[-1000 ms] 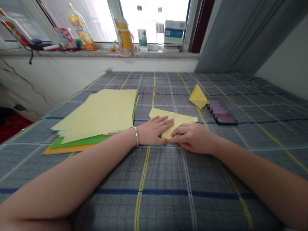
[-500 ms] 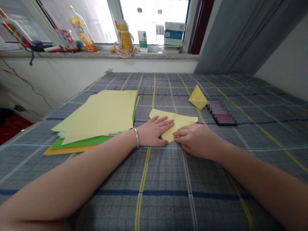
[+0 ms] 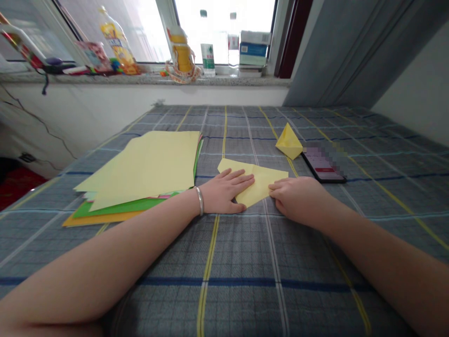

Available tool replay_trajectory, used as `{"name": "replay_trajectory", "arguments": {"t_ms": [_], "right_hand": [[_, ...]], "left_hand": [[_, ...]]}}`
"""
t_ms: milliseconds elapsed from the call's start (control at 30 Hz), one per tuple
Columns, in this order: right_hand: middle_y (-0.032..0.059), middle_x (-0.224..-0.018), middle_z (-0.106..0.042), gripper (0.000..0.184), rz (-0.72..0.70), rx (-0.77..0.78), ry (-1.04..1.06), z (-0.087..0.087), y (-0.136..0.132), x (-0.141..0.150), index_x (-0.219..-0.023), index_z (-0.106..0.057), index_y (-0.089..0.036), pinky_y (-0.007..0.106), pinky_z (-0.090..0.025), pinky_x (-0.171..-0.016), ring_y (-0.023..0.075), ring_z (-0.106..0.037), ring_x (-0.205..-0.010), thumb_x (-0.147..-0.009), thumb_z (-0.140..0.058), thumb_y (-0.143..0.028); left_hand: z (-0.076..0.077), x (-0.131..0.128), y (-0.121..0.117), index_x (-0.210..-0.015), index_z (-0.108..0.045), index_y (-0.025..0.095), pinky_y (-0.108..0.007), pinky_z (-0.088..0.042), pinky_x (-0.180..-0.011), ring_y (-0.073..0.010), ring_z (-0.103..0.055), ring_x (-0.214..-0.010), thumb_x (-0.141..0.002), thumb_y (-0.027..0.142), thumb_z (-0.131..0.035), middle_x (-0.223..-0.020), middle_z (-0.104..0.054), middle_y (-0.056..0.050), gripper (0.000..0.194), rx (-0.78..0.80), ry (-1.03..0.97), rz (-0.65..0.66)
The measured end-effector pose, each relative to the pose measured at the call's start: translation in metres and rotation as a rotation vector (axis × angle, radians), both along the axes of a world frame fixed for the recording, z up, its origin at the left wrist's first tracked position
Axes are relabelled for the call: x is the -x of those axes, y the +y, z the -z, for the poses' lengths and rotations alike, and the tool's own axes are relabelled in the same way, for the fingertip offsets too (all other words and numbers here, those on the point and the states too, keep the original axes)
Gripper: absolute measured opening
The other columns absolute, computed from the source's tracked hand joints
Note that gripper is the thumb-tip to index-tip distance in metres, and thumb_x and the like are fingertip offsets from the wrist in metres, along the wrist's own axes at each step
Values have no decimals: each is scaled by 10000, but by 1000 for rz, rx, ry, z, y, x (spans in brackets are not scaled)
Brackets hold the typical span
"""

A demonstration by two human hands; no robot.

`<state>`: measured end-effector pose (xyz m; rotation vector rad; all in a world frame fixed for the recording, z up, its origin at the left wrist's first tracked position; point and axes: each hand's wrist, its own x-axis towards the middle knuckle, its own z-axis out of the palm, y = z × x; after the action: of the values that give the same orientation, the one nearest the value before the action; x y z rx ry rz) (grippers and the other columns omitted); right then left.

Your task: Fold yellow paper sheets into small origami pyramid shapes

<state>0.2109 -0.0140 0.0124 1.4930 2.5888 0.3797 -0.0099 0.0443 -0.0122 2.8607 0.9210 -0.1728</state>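
Note:
A folded sheet of yellow paper lies on the plaid cloth in front of me. My left hand, with a silver bangle at the wrist, rests flat on its left part, fingers spread. At the paper's lower right edge is my right hand, its fingers drawn together and pinching that edge; the thumb is partly hidden. Beyond the right hand stands a folded yellow paper shape with a pointed top.
To the left lies a stack of coloured paper, yellow uppermost, green and orange below. A phone lies right of the folded shape. The windowsill at the back holds bottles, a yellow cup and boxes. A grey curtain hangs at right.
My right hand has slid right and slightly up along the paper's lower edge, from its bottom point toward the right corner. My left hand and the paper stay in place.

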Motion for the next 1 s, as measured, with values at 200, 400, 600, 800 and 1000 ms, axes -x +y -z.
{"name": "replay_trajectory", "arguments": {"t_ms": [200, 400, 600, 800, 1000], "right_hand": [[110, -896, -749, 272, 150, 62, -60, -2, 8, -7, -831, -741, -182, 319, -477, -632, 242, -688, -841, -839, -469, -196], [132, -890, -748, 274, 182, 53, -65, -3, 11, -12, -852, -758, -189, 328, -458, -569, 257, -689, -795, -826, -486, -202], [135, -890, -744, 254, 170, 27, -54, -5, 11, -11, -760, -750, -184, 311, -434, -536, 258, -687, -785, -814, -502, -202], [143, -905, -730, 264, 194, 18, -90, -3, 12, -13, -793, -751, -166, 327, -442, -553, 263, -686, -755, -826, -491, -202], [128, -918, -726, 256, 184, 2, -92, -3, 15, -17, -765, -744, -178, 303, -408, -544, 229, -681, -744, -832, -502, -231]], "left_hand": [[-1, -1, -1, -1518, -157, 179, -495, -83, -1179, -274, -94, -1467, -859, 509, -475, -1586, -134, -41, 803, 7, 8, -7], [0, 0, 0, -1515, -171, 197, -500, -91, -1175, -282, -111, -1465, -858, 513, -477, -1582, -157, -50, 790, 4, -14, 1], [0, 0, 0, -1512, -180, 208, -502, -91, -1173, -287, -116, -1463, -855, 521, -480, -1581, -171, -45, 788, -5, -20, -4], [0, 1, 0, -1511, -184, 212, -506, -90, -1172, -284, -121, -1462, -859, 524, -478, -1580, -179, -41, 780, -5, -16, -11], [2, 3, -1, -1509, -204, 218, -531, -95, -1165, -307, -137, -1455, -856, 558, -476, -1578, -189, -42, 785, -35, -26, -29]]}}
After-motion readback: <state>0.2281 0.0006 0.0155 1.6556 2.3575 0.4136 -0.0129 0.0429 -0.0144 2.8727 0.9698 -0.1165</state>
